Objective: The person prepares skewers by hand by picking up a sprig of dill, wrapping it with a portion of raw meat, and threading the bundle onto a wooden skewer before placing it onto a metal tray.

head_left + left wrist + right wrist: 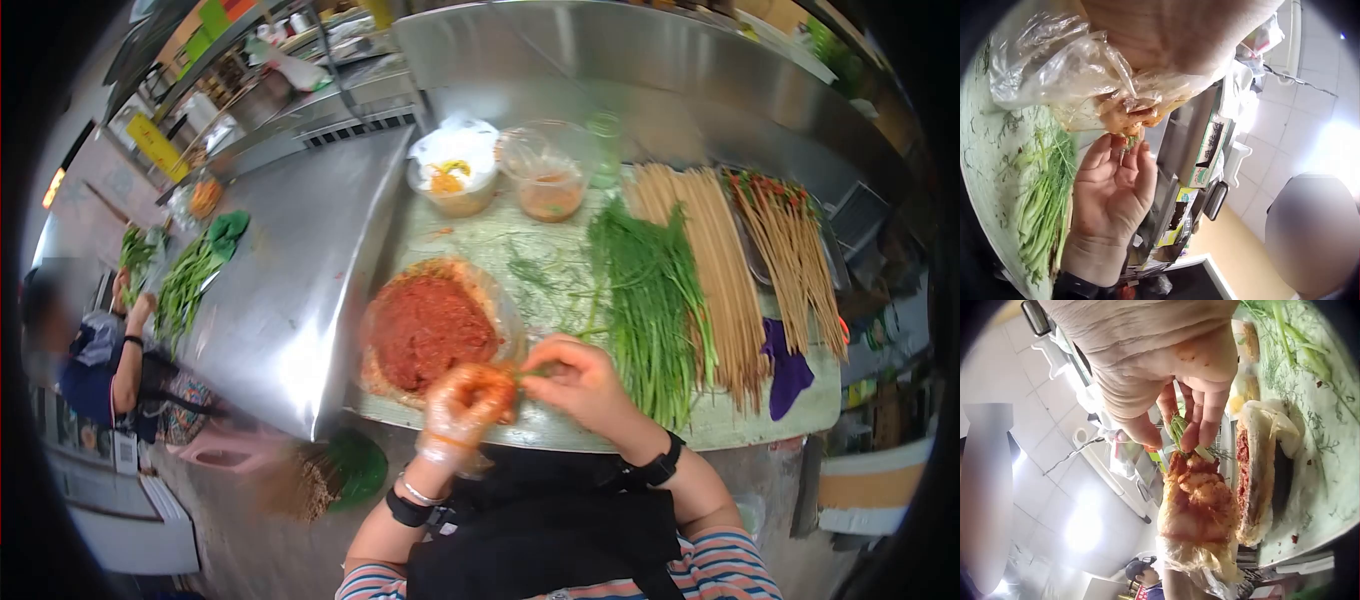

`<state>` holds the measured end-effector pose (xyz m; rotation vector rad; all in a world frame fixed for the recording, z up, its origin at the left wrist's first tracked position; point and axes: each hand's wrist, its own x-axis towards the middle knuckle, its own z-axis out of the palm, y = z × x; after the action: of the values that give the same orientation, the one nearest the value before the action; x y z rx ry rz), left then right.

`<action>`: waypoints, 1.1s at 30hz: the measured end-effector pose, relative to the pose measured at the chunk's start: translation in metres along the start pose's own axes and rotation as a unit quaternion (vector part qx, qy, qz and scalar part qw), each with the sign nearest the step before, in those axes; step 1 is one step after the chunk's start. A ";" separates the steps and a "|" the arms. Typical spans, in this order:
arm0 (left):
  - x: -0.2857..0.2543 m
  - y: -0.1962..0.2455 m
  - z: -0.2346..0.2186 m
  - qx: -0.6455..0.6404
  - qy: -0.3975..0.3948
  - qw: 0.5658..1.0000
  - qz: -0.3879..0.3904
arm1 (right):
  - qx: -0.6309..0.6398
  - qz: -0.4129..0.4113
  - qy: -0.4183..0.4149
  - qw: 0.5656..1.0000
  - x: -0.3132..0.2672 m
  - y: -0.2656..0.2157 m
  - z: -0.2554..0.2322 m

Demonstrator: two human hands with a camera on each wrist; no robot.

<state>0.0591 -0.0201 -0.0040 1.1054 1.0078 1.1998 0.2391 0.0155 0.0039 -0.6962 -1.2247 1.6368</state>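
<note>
My left hand (465, 405) wears a clear plastic glove smeared with red paste. Its fingertips meet those of my bare right hand (575, 380) just past the near right side of a wide bowl of red, chunky paste (430, 330). Between them both hands pinch a short folded bunch of green herb (1177, 429), whose far end goes in among the gloved fingertips. Feathery leaves stick out at one side in the right wrist view. In the left wrist view the herb is mostly hidden by fingers. Long feathery green stalks (650, 310) lie to the right of my right hand.
Wooden skewers (735, 290) lie beside the stalks, with a tray of red-tipped sticks (790, 225) and a purple cloth (787, 370) further right. Two plastic tubs (550, 195) stand at the back. A person (105, 350) handles greens at the steel counter (290, 250) on the left.
</note>
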 end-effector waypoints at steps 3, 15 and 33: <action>-0.006 0.008 0.005 0.031 -0.027 0.997 -0.060 | -0.025 0.017 -0.008 1.000 -0.009 0.001 -0.006; 0.031 0.028 -0.068 0.513 0.056 0.821 0.245 | 0.072 0.158 0.069 0.982 -0.033 0.050 -0.043; 0.054 0.015 -0.075 0.508 0.085 0.850 0.108 | 0.041 0.168 0.026 0.985 -0.034 0.052 -0.050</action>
<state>-0.0114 0.0419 -0.0040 1.9916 1.7851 0.9116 0.2771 0.0010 -0.0643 -0.9250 -1.0348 1.9191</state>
